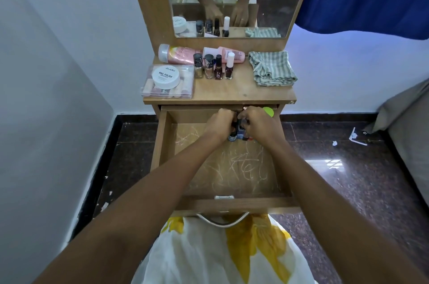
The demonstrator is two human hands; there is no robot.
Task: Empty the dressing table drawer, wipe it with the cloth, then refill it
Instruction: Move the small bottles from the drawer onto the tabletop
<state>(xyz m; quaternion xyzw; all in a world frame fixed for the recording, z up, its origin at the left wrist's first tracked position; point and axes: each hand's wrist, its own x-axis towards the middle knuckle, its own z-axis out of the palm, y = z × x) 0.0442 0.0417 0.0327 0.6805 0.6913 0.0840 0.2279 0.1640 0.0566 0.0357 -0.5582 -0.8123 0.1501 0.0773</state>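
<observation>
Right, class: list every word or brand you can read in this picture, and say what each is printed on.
"zudio": lid of the round white plastic tub.
"NAIL POLISH": same lid, under the brand.
Too small or blurred: the line beneath; labels on the four upright glass nail polish bottles; print on the two lying pink plastic tubes.
Pale scribbles on the wooden drawer floor: no legible word.

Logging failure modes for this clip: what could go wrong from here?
The left hand and right hand grip several small bottles at once; one could slip. Setting them down may topple the four upright bottles on the tabletop. The green-lidded item at the drawer back could be missed.
</observation>
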